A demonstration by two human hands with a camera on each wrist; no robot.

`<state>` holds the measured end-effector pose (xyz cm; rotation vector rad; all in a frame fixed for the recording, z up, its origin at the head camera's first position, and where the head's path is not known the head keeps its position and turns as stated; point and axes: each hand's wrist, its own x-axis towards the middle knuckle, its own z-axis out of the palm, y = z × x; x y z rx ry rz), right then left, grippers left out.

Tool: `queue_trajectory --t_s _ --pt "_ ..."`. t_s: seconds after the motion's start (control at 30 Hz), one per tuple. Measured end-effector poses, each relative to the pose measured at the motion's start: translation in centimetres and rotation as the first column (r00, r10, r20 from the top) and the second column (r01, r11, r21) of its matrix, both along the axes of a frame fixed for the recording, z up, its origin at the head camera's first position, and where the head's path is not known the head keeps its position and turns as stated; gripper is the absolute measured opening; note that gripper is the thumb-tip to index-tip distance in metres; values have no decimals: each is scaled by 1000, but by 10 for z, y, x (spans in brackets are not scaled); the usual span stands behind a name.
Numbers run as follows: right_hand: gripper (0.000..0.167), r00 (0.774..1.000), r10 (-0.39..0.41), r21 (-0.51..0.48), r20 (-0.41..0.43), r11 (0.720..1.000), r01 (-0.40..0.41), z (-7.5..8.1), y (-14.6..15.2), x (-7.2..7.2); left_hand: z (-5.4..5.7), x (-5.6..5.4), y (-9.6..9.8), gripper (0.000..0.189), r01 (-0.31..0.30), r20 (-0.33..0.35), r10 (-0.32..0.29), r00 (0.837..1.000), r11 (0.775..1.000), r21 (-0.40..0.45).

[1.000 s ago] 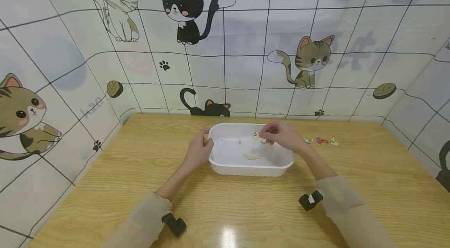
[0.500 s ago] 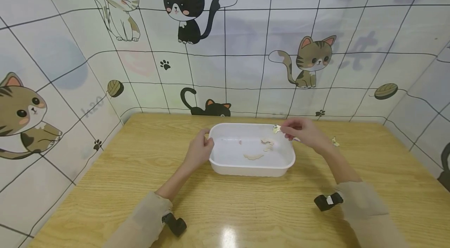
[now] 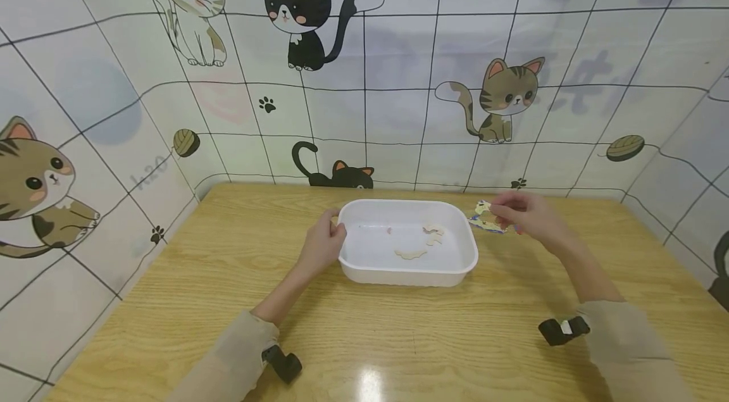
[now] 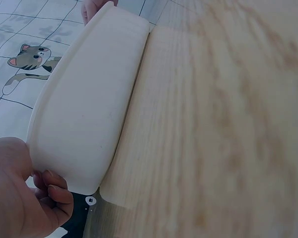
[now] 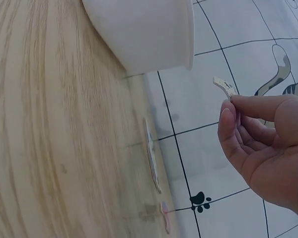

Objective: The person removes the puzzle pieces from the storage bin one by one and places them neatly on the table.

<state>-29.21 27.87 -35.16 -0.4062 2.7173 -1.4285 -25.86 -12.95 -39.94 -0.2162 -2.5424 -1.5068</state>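
A white plastic tray (image 3: 407, 278) stands on the wooden table. My left hand (image 3: 322, 241) grips its left end, with fingers curled at the rim in the left wrist view. To the right of the tray, my right hand (image 3: 529, 219) pinches a small flat yellowish piece (image 5: 223, 86) with dark printed marks between thumb and fingertips, raised above the table. Below that hand, a longer blue-and-yellow flat piece (image 3: 487, 225) lies on the table. Inside the tray lie several thin tan pieces, among them a curved one (image 3: 410, 256) near the front.
A reddish flat piece (image 5: 164, 217) lies beyond the longer one in the right wrist view, mostly hidden by my hand in the head view. The wooden table (image 3: 364, 332) extends around the tray. A cat-printed wall covering (image 3: 393, 130) rises behind the table's back edge.
My right hand has lifted the yellowish piece out of the tray and carried it right, over the pieces on the table. My left hand and the tray stay in place.
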Motion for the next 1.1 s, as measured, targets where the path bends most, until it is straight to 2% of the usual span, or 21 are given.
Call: queue_trajectory --t_s 0.2,0.47,0.83,1.1 --pt "40 1000 -20 -7 12 1000 20 -4 22 0 0 0 -1 41 -4 2 4 1000 1000 0" --pt "45 996 -86 44 -5 995 86 -15 57 -4 -1 1 -1 42 -9 6 9 1000 1000 2" --pt "53 982 -180 110 61 979 172 -24 96 -3 1 0 0 42 -8 8 8 1000 1000 3" --pt "47 971 -223 158 80 965 209 -33 117 -1 0 -1 0 42 -5 11 5 1000 1000 7"
